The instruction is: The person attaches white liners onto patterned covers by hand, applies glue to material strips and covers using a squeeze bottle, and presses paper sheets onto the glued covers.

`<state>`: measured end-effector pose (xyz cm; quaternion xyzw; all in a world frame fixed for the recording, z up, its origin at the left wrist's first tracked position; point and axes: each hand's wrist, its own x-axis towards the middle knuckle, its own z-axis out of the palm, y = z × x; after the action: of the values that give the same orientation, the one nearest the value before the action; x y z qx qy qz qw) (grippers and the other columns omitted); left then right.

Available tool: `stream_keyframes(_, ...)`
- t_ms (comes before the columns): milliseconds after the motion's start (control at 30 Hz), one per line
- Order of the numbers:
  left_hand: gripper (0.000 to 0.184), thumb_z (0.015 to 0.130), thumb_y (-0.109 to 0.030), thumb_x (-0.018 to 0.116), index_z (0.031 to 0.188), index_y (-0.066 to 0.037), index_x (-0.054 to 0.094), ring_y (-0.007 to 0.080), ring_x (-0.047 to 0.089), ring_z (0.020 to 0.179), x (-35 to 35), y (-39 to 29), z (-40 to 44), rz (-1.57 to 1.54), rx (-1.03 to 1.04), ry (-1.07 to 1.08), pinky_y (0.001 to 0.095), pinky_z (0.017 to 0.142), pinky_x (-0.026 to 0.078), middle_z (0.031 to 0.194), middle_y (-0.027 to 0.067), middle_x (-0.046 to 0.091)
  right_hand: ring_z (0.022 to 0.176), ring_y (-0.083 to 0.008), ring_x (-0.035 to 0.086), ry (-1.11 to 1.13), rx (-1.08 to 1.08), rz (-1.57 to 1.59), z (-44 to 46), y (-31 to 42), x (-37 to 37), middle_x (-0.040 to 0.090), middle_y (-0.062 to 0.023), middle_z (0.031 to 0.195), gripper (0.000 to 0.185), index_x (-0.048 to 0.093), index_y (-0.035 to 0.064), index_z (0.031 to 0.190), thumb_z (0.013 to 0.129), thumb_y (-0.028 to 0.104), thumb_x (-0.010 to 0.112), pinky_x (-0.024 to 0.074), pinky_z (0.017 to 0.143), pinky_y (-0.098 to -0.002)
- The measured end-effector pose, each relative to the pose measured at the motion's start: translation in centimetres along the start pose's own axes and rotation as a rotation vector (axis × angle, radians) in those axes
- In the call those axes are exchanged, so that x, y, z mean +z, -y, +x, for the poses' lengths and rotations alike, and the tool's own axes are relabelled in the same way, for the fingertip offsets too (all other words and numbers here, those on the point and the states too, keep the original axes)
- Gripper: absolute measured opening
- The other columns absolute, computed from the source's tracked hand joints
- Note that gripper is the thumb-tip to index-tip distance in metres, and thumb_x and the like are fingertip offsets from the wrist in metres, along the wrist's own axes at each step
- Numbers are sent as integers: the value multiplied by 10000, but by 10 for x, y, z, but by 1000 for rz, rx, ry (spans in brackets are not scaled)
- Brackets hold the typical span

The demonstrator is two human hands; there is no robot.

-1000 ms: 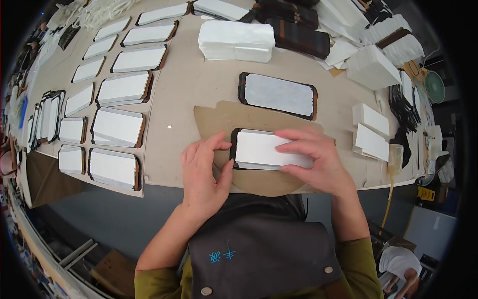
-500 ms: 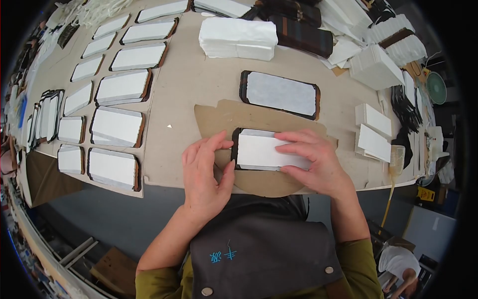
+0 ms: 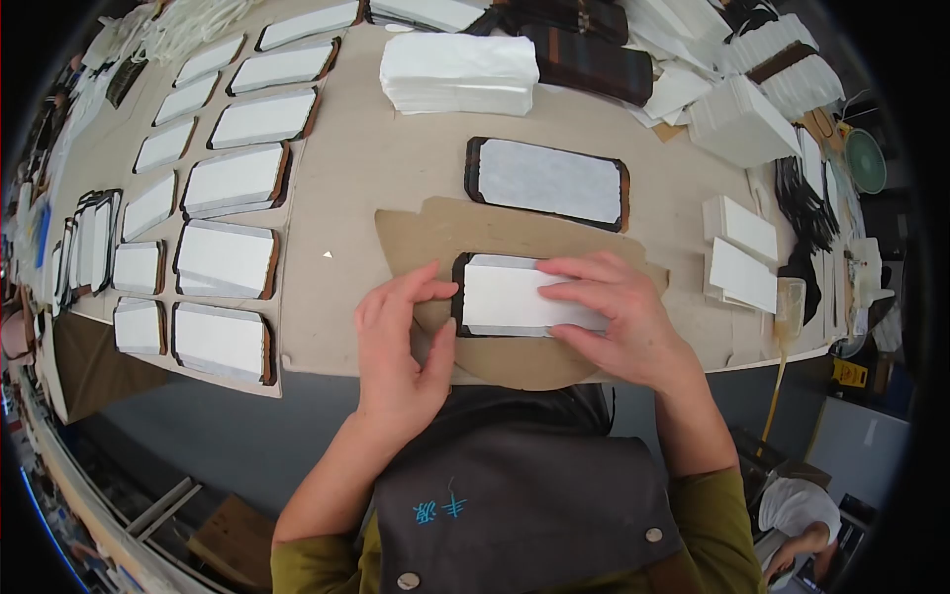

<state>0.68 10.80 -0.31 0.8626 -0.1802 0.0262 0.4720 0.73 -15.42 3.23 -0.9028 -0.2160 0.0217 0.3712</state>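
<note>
A white card (image 3: 503, 295) lies on a dark-edged panel (image 3: 460, 297) with pale grey strips along its long sides, in front of me. My right hand (image 3: 618, 317) covers the right end, its fingers near the upper long edge and thumb near the lower one, gripping the card across its width. At the panel's left end is my left hand (image 3: 401, 332), index finger and thumb apart at the two corners, palm facing the panel. Under the panel is a brown board (image 3: 524, 371) with an irregular outline. Just beyond lies another dark-edged panel (image 3: 549, 183) with a whitish face.
Rows of white-faced panels (image 3: 226, 259) fill the left side. A white stack (image 3: 458, 74) and dark brown pieces (image 3: 584, 64) stand at the back. White cards (image 3: 740, 228) and a container (image 3: 789, 309) are at right. A person (image 3: 802, 520) is at lower right.
The whole view has shifted slightly, so most table items appear a little further left. Both hands keep nearly the same pose at the panel.
</note>
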Motion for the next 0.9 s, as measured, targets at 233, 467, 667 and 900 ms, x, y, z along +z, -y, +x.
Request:
stream_keyframes(233,481,818,140,510,1280,17,566,329,543,1205,-2,-18,16,-36,212,219,400,1035,411,1262,158,604,1015,-331,604,-3,1,-12,-2,-2,2,653,-102,1229,356,694,38,1062,714,51,772,509,861,-410)
stream_keyframes(467,441,855,-56,656,1290,-26,590,295,514,1268,29,-35,19,284,296,350,454,1081,369,1374,94,547,1089,-323,608,-93,-17,-87,-11,-2,-6,654,-94,1242,391,696,67,1091,710,31,776,476,940,-410)
stream_keyframes(667,430,892,-83,635,1317,-52,579,280,496,1301,30,-38,17,369,270,379,482,1144,285,1399,73,541,934,-178,636,-336,231,152,-46,-18,-47,689,-50,1059,276,686,52,1043,778,-5,740,501,822,-305)
stream_keyframes(900,416,891,-61,623,1305,-67,588,272,496,1308,31,-44,18,432,255,398,471,1142,283,1399,75,543,721,-35,563,-340,565,420,-59,-33,-19,627,23,829,93,646,22,960,876,1,678,473,624,-204)
